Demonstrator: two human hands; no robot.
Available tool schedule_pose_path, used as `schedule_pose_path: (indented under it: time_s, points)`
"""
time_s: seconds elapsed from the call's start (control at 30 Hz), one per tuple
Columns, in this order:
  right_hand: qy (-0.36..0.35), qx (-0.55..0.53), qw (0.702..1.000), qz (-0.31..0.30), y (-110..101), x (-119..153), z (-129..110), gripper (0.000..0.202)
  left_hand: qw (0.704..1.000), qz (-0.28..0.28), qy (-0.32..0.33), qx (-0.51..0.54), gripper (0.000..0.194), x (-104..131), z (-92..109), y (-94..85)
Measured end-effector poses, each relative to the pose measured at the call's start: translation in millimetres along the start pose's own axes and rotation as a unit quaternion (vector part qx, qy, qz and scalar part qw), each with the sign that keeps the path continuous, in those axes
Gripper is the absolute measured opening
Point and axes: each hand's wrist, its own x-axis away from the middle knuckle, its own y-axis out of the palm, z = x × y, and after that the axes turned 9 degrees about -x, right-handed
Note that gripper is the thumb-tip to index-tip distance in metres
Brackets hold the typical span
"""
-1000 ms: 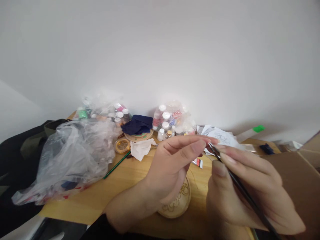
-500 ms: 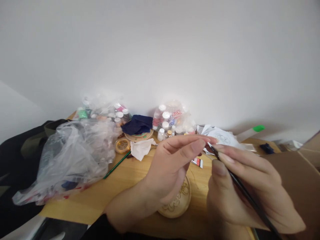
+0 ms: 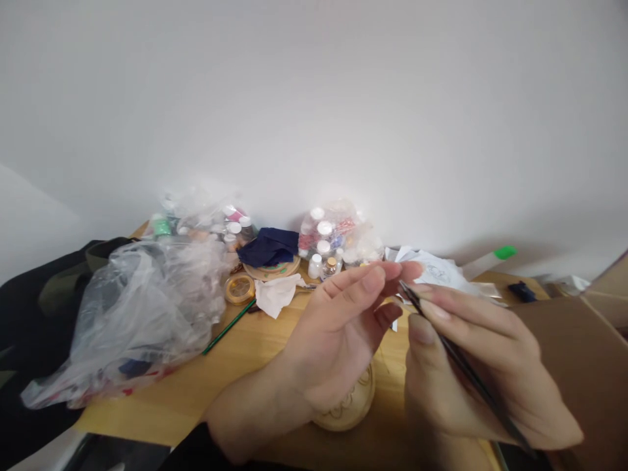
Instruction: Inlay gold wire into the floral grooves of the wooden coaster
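Note:
My right hand (image 3: 485,353) pinches a slim black tool (image 3: 471,373) with a pale pointed tip; whether it is a brush or tweezers I cannot tell. The tip points up and left, close to the fingertips of my left hand. With palm turned toward the tool, my left hand (image 3: 338,327) is raised, its thumb and fingers apart and nothing visible between them. Below it on the table lies a round wooden disc (image 3: 346,418) with curling line work, partly covered by my left hand and wrist.
Clear plastic bags (image 3: 152,301) lie at left beside a green stick (image 3: 228,327). Behind are a gold round tin (image 3: 239,288), white tissue (image 3: 277,296), dark blue cloth (image 3: 269,245) and bagged bottles (image 3: 326,229). Papers (image 3: 436,265) and a cardboard box (image 3: 564,353) stand right.
My left thumb has drawn back from the tool's tip and the fingers have spread apart. My right hand, still gripping the black tool, has shifted slightly left.

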Motion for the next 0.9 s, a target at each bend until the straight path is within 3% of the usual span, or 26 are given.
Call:
schedule_pose_path:
  time_s: [0.1,0.3,0.7,0.9]
  points:
    - [-0.004,-0.011,1.000,-0.017,-0.8,0.6,0.1,0.033,1.000,-0.011,-0.001,0.002,0.010,0.1,-0.6,-0.8]
    - [0.054,-0.023,0.998,-0.033,-1.1,0.1,-6.1,0.036,1.000,-0.013,-0.002,0.013,0.006,-1.2,0.5,-0.1]
    - [0.031,-0.020,0.999,-0.012,2.6,-0.8,-5.1,0.034,1.000,-0.015,0.008,-0.012,0.009,-0.6,-0.5,-3.1]
    - [0.048,-0.012,0.999,-0.017,3.0,-2.6,-6.5,0.027,1.000,0.012,0.002,0.012,0.008,0.0,1.1,1.5]
